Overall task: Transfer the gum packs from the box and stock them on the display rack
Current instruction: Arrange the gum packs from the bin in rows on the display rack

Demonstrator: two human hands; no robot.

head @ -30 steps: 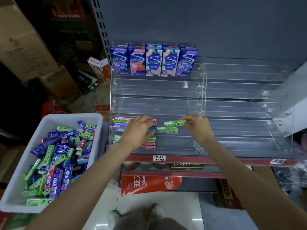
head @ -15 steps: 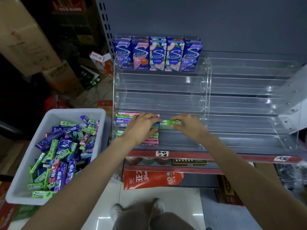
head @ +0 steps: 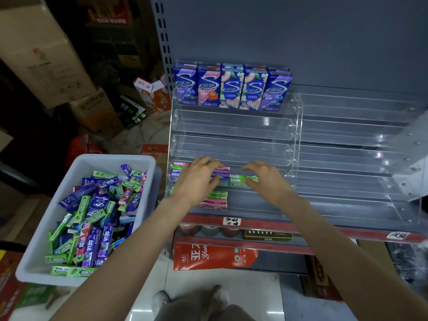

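A white box (head: 148, 181) at the left holds several loose green, purple and blue gum packs (head: 97, 212). The clear acrylic display rack (head: 231, 126) stands on the shelf. Its top tier carries upright "S" gum packs (head: 231, 89). The second-lowest tier holds flat stacks of pink, purple and green packs, and the lowest tier holds green and pink packs (head: 215, 200). My left hand (head: 196, 179) rests its fingers on the purple and pink stack. My right hand (head: 266, 179) arches over a green gum pack (head: 240, 179), thumb at its front edge, on top of another green pack.
The rack's two middle tiers and its right section (head: 347, 158) hold nothing. Cardboard cartons (head: 46, 54) pile up at the back left. A red-edged shelf (head: 301, 228) runs below the rack, with a red bag (head: 208, 256) under it. My shoes (head: 162, 302) stand on the white floor.
My right hand brought the green pack leftward and down onto the stack in the second-lowest tier. My left hand stayed on the packs beside it. The camera shifted slightly.
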